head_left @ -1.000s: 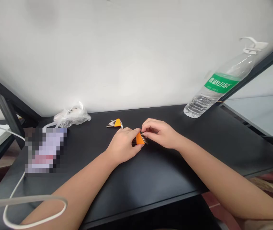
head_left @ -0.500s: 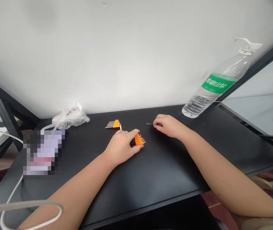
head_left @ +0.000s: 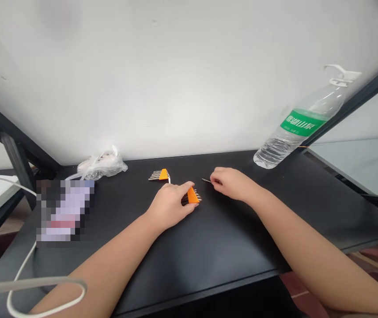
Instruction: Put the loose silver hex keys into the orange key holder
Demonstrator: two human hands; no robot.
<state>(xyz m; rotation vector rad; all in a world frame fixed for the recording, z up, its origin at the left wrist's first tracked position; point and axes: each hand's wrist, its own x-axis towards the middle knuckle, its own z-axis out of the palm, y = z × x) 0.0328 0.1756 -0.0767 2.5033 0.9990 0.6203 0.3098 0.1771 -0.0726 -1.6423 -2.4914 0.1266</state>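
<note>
My left hand is closed around an orange holder of hex keys, thumb on its far side and fingers on its near side. The keys' metal ends stick out to the right of the holder, while my palm hides the rest. In a fingertip pinch, my right hand grips a thin metal hex key that points left, just above the black tabletop. Its other end is hidden by the fingers. A second orange hex key holder lies behind my left hand, with several metal keys through it.
At the back right stands a large water bottle with a green label and a white handle. A clear plastic bag and a blurred-out purple item lie on the left of the black table. A white cable loops near my left forearm.
The camera view has shifted slightly. My right hand has come a little nearer, and the hex key in it has tilted from nearly level to a slant. My left hand keeps its hold.
</note>
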